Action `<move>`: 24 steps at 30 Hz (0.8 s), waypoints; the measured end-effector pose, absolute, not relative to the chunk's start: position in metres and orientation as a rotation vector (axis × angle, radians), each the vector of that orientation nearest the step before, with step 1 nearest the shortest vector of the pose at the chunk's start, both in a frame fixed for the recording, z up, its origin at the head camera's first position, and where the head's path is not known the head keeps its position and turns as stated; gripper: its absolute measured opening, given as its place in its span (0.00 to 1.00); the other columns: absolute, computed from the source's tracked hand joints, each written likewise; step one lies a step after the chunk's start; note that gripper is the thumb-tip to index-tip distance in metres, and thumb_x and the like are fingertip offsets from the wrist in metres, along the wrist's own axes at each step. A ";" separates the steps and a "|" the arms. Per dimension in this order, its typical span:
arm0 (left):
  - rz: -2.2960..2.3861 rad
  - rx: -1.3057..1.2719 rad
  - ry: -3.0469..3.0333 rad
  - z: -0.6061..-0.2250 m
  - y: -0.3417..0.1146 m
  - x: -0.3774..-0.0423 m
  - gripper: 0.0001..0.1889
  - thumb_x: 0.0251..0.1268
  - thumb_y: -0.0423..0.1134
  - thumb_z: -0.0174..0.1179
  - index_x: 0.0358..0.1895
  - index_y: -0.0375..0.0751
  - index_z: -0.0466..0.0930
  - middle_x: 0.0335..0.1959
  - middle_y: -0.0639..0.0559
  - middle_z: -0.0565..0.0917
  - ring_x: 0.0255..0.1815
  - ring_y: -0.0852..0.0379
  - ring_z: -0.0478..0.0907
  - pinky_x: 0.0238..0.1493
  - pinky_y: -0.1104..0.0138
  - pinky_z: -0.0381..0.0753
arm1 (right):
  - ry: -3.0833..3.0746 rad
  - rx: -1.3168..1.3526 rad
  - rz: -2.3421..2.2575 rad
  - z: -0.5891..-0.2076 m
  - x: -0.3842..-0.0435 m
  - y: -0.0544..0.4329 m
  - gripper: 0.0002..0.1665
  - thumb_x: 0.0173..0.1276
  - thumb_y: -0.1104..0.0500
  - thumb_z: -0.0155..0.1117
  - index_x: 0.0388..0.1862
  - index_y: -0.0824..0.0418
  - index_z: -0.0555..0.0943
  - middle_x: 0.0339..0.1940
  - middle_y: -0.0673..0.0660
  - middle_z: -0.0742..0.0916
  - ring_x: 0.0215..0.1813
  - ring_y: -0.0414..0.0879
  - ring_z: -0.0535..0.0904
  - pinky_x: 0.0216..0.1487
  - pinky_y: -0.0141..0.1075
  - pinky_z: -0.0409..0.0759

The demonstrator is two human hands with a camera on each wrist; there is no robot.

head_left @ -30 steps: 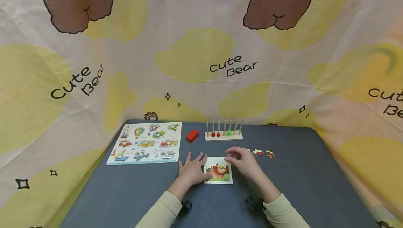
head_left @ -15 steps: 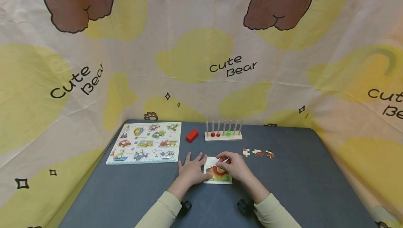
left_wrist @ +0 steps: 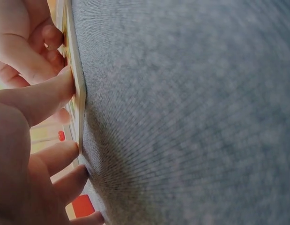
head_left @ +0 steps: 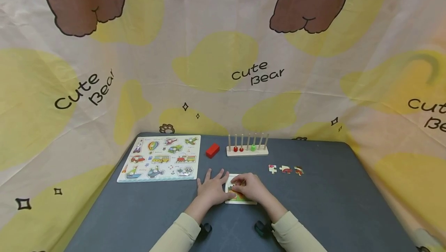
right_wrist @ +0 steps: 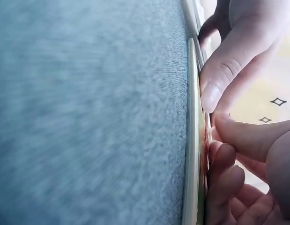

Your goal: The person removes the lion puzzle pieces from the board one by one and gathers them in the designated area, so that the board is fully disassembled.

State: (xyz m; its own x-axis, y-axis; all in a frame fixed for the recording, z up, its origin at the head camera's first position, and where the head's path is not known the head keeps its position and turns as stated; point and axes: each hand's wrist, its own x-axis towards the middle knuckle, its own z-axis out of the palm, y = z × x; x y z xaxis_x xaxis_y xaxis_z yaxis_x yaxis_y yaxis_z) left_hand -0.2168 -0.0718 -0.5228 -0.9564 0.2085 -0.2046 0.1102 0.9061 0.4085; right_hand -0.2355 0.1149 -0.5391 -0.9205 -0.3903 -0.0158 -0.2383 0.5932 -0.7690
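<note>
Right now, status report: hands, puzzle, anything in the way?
Left hand spread, thumb on framed puzzle. Right hand over it, hiding much; grip unclear. Three loose pieces off right, not blocking.

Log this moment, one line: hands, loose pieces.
left hand: fingers spread, thumb on white-framed square picture board | right hand: fingers bent over same board, grip unclear | loose: three multicoloured jigsaw pieces, on dark grey table

Right hand (head_left: 249, 187) masks much of the framed picture (head_left: 242, 199); its grasp is indistinct. Printed bears (head_left: 311, 4) are cropped above.
</note>
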 end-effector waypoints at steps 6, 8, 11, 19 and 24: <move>0.580 0.237 2.823 -0.523 -0.071 -0.218 0.43 0.55 0.66 0.68 0.75 0.57 0.68 0.79 0.54 0.65 0.82 0.34 0.45 0.69 0.25 0.44 | 2.662 -0.555 -1.132 -0.538 -0.236 0.111 0.10 0.64 0.59 0.73 0.45 0.55 0.89 0.28 0.47 0.81 0.30 0.40 0.73 0.30 0.32 0.72; 0.579 0.234 2.825 -0.523 -0.071 -0.218 0.43 0.55 0.66 0.68 0.75 0.57 0.68 0.79 0.54 0.65 0.82 0.34 0.45 0.69 0.25 0.44 | 2.656 -0.549 -1.115 -0.537 -0.236 0.110 0.10 0.64 0.60 0.73 0.45 0.55 0.89 0.28 0.48 0.81 0.31 0.41 0.73 0.31 0.33 0.72; 0.576 0.234 2.825 -0.523 -0.070 -0.219 0.43 0.55 0.65 0.68 0.75 0.56 0.68 0.79 0.53 0.65 0.82 0.34 0.45 0.69 0.25 0.44 | 2.640 -0.513 -1.127 -0.536 -0.236 0.110 0.09 0.64 0.61 0.74 0.44 0.55 0.88 0.29 0.49 0.81 0.30 0.42 0.73 0.31 0.34 0.71; 0.570 0.228 2.826 -0.521 -0.071 -0.218 0.43 0.56 0.65 0.68 0.76 0.56 0.68 0.79 0.54 0.64 0.82 0.34 0.45 0.69 0.25 0.45 | 2.561 -0.480 -1.292 -0.540 -0.238 0.113 0.08 0.63 0.61 0.74 0.40 0.53 0.86 0.30 0.48 0.84 0.31 0.43 0.75 0.33 0.35 0.73; 0.558 0.232 2.826 -0.521 -0.071 -0.217 0.43 0.56 0.65 0.68 0.76 0.56 0.68 0.79 0.54 0.64 0.82 0.34 0.45 0.69 0.25 0.45 | 2.515 -0.402 -1.428 -0.542 -0.237 0.117 0.09 0.62 0.58 0.76 0.42 0.56 0.87 0.30 0.49 0.88 0.32 0.41 0.82 0.34 0.34 0.79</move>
